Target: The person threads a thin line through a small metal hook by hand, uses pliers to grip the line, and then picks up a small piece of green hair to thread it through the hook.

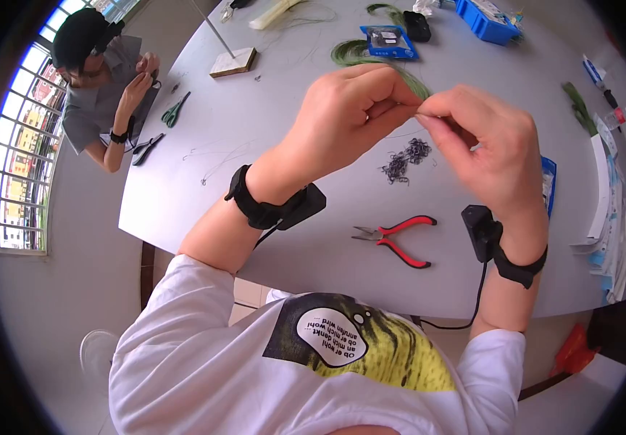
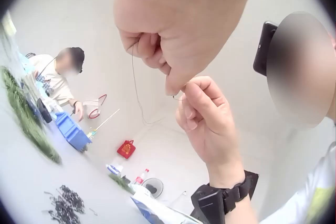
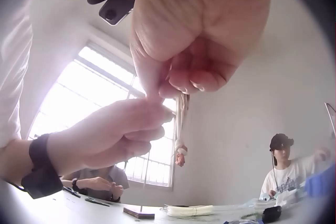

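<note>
Dark, hair-thin line [image 2: 135,78] hangs from the left hand [image 1: 349,109] above the desk [image 1: 342,196]; that hand and the right hand [image 1: 490,141] appear to pinch it, fingertips meeting. Likely light, springy and slippery, it seems best taken near its end. Towards the desk's far edge, a blue plastic box [image 1: 480,27] holds pale items [image 1: 488,10] too small to identify

Both arms reach over the near edge of the tabletop [image 1: 298,254], the left forearm [image 1: 215,235] slanting inward and the right forearm [image 1: 505,304] rising more steeply. The left grip [image 1: 353,109] and right grip [image 1: 488,141] meet raised above the tabletop, their fingertips touching or nearly so. Each pinches between thumb and forefinger, other fingers curled toward the palm.
</note>
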`<control>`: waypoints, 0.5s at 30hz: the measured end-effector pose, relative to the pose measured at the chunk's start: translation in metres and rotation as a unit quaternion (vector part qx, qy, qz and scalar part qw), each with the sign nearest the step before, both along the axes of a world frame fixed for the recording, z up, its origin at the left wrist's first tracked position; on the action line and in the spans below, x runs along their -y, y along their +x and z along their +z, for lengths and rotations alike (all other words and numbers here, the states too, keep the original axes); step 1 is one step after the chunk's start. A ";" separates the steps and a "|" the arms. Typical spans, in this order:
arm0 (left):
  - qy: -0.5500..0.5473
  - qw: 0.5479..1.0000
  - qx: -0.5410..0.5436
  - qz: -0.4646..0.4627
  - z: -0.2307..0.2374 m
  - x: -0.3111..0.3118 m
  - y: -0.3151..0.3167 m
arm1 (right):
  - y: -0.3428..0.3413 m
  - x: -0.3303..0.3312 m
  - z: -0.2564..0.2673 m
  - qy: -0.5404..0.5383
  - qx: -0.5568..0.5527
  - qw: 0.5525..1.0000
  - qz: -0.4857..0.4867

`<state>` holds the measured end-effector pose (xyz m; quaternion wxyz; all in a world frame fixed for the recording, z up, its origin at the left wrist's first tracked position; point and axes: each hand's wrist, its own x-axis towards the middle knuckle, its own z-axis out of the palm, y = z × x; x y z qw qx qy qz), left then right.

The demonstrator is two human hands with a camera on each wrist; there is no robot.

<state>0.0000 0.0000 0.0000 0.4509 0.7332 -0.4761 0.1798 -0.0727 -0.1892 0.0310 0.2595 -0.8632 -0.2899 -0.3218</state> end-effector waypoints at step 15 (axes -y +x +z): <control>-0.034 0.993 -0.112 -0.020 -0.023 -0.017 -0.026 | 0.013 -0.002 -0.020 0.148 -0.175 0.971 0.069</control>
